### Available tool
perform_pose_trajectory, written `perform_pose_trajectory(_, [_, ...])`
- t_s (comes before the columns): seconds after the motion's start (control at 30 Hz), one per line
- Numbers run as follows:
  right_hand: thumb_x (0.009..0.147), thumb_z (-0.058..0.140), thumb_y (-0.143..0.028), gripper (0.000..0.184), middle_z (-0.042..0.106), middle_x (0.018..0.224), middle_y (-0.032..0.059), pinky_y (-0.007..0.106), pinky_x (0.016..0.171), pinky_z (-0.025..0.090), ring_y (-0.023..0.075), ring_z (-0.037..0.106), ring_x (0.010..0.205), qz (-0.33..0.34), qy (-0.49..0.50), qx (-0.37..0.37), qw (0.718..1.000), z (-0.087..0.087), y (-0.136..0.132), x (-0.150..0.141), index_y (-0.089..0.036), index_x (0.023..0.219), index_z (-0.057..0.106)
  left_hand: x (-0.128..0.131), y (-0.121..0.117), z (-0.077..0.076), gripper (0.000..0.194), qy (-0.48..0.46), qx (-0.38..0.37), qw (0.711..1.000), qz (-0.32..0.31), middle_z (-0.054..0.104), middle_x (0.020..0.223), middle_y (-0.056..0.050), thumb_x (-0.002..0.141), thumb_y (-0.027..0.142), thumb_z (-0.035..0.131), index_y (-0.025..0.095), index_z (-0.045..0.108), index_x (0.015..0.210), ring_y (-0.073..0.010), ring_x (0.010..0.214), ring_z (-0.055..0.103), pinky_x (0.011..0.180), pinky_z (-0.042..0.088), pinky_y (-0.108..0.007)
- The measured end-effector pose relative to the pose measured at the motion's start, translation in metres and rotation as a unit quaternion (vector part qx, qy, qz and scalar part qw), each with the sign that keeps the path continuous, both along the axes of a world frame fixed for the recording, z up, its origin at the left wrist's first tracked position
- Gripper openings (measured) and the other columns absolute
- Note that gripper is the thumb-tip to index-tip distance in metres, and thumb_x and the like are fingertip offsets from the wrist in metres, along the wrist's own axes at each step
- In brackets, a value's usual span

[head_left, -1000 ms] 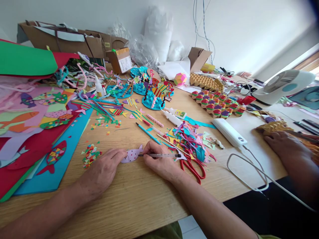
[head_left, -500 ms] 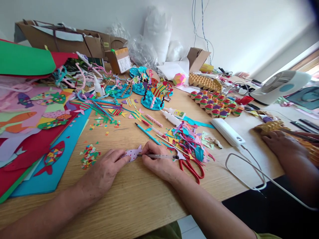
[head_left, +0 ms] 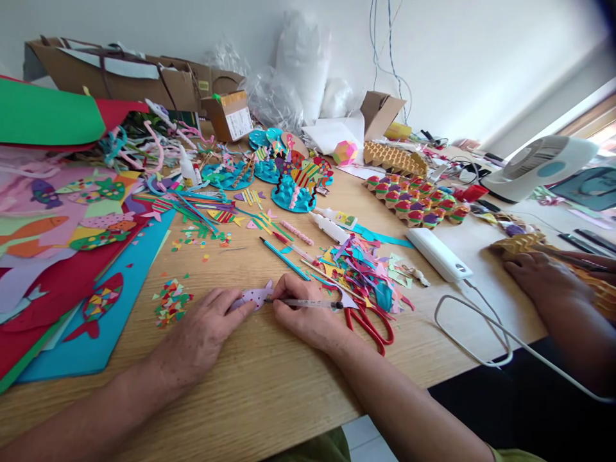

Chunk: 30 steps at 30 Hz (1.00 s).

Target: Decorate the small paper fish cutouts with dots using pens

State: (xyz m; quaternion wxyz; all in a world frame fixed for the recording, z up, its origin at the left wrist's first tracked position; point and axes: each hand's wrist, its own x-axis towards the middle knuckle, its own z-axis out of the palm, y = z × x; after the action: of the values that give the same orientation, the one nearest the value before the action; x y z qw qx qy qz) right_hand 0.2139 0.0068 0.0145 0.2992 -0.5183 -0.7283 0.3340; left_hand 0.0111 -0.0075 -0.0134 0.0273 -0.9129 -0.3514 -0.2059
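My left hand lies flat on the wooden table, its fingers pressing down the near end of a small lilac paper fish with dark dots. My right hand is closed in a pinch round a clear-barrelled pen, whose tip touches the fish. Red-handled scissors lie just right of that hand, beside a heap of coloured paper scraps.
Coloured paper sheets with fish cut-outs cover the left side. Glue bottles, blue craft pieces, painted egg trays, a white power bank with cable and a fan stand around. Another person's hand rests at right.
My left hand's fingers have slid a little right over the fish; the pen tip stays on it. The view has shifted slightly.
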Motion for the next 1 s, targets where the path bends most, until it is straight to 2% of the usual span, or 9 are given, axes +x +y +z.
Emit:
perform_pose_trajectory(0.43, [0.065,0.049,-0.007,0.013,0.046,0.052,-0.0073,0.017,0.048,0.031,0.0073,0.041,0.047,-0.005,0.004,-0.015,1.0,0.0021,-0.0009,-0.0004,-0.019,0.06,0.048,0.002,-0.0005,-0.0009,0.044,0.008,0.006,1.0,-0.005,0.056,0.105,-0.008,0.084,0.0,0.033,0.019,0.057,0.115,-0.0196,0.092,0.054,0.078,0.048,-0.032])
perform_pose_trajectory(1.0, [0.065,0.051,-0.006,0.014,0.047,0.053,-0.0072,0.018,0.05,0.032,0.0079,0.042,0.049,-0.008,-0.017,-0.015,1.0,0.0021,-0.0006,0.0003,-0.019,0.061,0.049,0.0009,-0.003,-0.004,0.048,0.027,-0.008,0.999,0.021,0.057,0.107,-0.008,0.084,0.001,0.031,0.022,0.056,0.119,-0.0203,0.094,0.053,0.08,0.049,-0.034])
